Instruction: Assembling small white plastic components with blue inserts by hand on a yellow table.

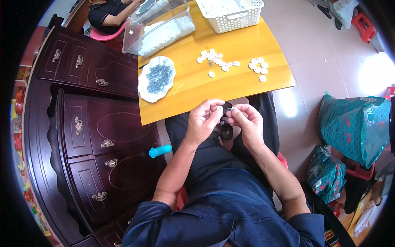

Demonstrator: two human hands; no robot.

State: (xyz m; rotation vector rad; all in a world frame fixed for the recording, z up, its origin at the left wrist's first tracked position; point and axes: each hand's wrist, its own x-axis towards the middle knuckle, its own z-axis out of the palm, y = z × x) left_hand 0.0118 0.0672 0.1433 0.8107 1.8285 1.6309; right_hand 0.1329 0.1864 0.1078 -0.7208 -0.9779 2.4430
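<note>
Just beyond the near edge of the wooden table (189, 92), my two hands are close together above my lap. Between thumb and fingertips, my left hand (202, 122) pinches a small white plastic part (219, 109). My right hand (250, 125) is closed in a pinch on a small dark piece (227, 109), its tip pointing at the white part; whether the two touch is too small to tell. Similar white parts lie on the table in a larger loose group (221, 64) and a smaller group (257, 70). A white scalloped plate (142, 84) holds many small dark pieces (158, 79).
A clear plastic bin (132, 43) and a white perforated basket (236, 22), both filled with pale parts, stand at the back. Another person (111, 16) sits beyond the bin. Dark wooden drawers (103, 115) line the left; a teal bag (349, 127) stands at right.
</note>
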